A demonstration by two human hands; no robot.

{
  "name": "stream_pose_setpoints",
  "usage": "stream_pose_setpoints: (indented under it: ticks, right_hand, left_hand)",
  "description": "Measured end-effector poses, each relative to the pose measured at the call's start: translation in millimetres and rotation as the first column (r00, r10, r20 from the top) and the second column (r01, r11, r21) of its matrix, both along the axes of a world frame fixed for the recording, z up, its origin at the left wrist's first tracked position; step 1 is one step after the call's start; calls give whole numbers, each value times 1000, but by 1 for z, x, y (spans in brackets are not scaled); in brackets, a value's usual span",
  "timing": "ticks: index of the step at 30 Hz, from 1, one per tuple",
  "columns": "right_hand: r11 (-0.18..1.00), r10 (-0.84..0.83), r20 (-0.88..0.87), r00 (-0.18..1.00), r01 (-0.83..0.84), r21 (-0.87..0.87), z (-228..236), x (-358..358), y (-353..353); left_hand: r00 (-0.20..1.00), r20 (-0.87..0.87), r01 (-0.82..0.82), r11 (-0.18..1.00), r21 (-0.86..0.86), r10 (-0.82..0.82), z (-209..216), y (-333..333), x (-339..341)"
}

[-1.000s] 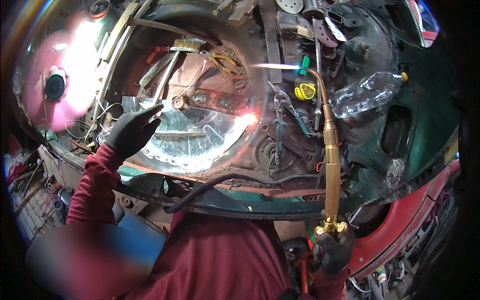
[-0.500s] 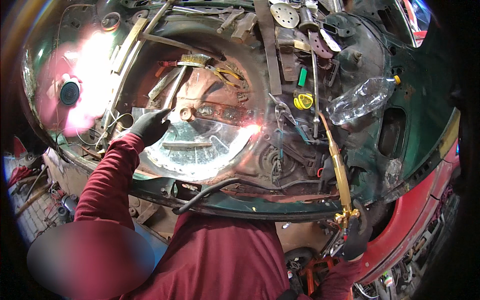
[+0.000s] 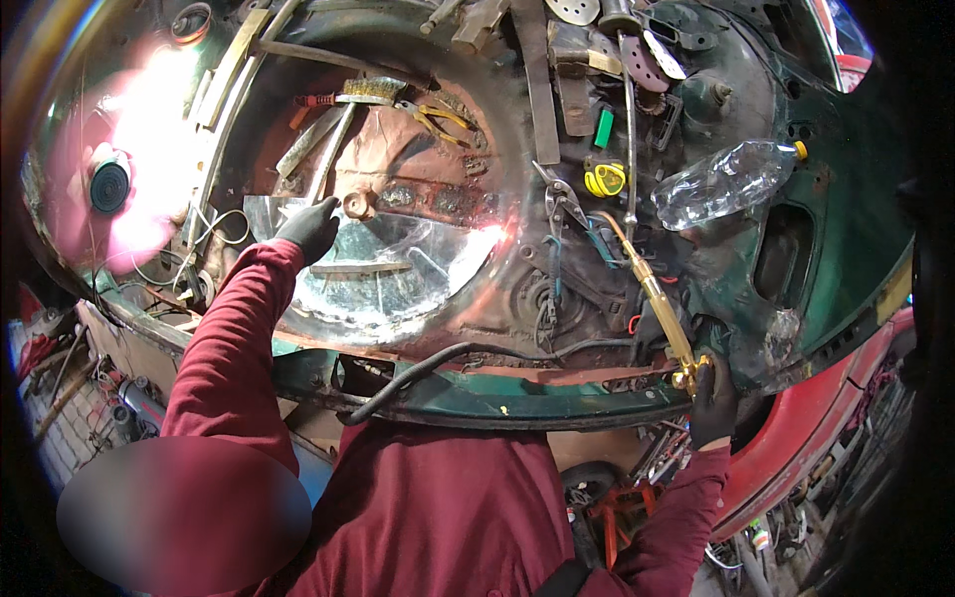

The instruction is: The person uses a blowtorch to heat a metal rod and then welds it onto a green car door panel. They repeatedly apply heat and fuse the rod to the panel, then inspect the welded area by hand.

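Note:
My left hand (image 3: 308, 227), in a black glove, presses on the upper left edge of a shiny curved metal sheet (image 3: 383, 269) lying in the rusty round well (image 3: 418, 179) of a green car body. My right hand (image 3: 712, 403), also gloved, grips the brass handle of a gas torch (image 3: 657, 298) at the body's near edge. The torch's long neck points up and left toward the tools, with no flame visible at its tip. Both sleeves are dark red.
A wire brush (image 3: 370, 90), yellow-handled pliers (image 3: 438, 114), a yellow tape measure (image 3: 604, 179), a green marker (image 3: 603, 127) and locking pliers (image 3: 559, 199) lie around the well. A crushed clear plastic bottle (image 3: 721, 181) rests at right. A black hose (image 3: 448, 363) runs along the green sill.
My left hand has moved up along the sheet's left edge. My right hand has drawn the torch back and right, and its flame seen a second ago is gone.

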State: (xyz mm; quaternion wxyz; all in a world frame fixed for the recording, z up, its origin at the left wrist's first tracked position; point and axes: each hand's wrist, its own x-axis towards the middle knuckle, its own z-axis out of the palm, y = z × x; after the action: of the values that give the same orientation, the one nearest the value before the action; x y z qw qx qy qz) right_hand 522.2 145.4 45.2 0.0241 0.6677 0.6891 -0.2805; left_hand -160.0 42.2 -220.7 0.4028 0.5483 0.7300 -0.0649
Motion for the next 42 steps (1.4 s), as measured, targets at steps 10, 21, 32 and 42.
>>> stream_pose_setpoints:
  ticks: [10,21,32,42]
  right_hand:
    - [996,19,273,962,-42,76,0,-29,15]
    - [955,214,86,973,-227,191,24,-130,33]
    - [921,335,-370,867,-383,-64,-13,-210,34]
    - [629,681,-451,577,-776,-44,-152,-364,69]
  left_hand:
    - [1000,14,-14,1000,16,14,-8,7,1]
    - [990,82,-136,919,370,113,181,1,-19]
    - [863,62,-444,695,565,501,231,-145,2]
    - [749,-28,-491,584,646,662,216,-141,7]
